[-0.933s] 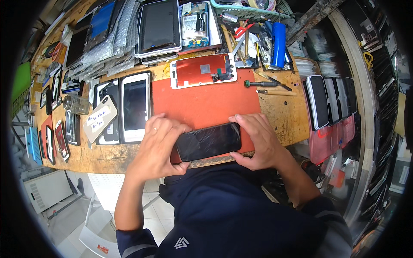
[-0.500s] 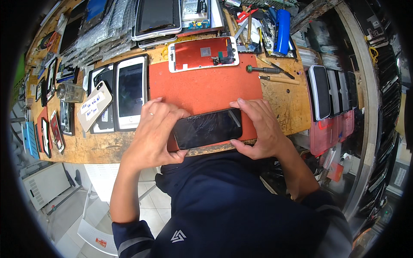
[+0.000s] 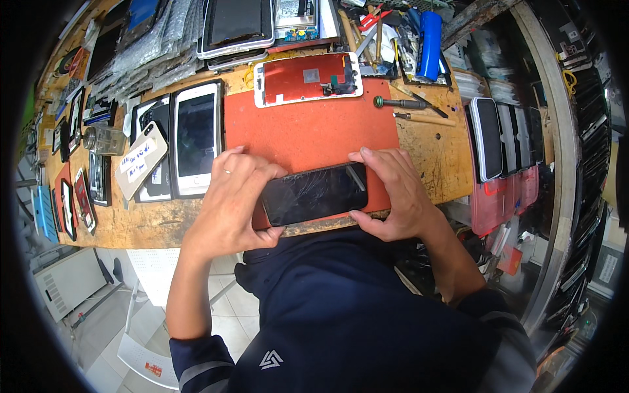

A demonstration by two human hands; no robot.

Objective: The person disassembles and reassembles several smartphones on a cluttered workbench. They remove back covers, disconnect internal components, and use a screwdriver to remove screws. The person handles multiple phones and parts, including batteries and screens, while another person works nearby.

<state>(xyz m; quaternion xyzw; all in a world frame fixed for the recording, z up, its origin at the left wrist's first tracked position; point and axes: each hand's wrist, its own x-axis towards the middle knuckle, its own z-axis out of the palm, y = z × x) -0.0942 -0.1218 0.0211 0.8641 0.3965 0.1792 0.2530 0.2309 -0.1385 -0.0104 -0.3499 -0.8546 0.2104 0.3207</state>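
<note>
"One black phone [image 3: 316,194] in the head view: what has hold of it?"

"Both hands. The left hand [image 3: 229,196] grips one end, thumb at the near corner, fingers at the far edge; the right hand [image 3: 400,193] pinches the other end likewise. Each is part-open, spread just to the phone's width. It's over the near side of the orange mat [image 3: 308,137]; whether it rests there, I can't tell."

"How far along is the work?"

"I'd judge the phone unopened: its cracked screen is in place, and neither hand holds a tool. The screwdriver [image 3: 403,104] lies at the mat's right side; a white-framed screen panel [image 3: 301,75] sits at its far edge. How much work is left can't be told."

"Any writing?"

"Left of the mat, a gold phone [image 3: 151,149] wears a white sticker [image 3: 135,164] handwritten in blue. Nearer than the mat, the dark shirt [image 3: 314,314] carries a pale angular logo [image 3: 270,359]. I can't make out any brand on the black phone."
</note>
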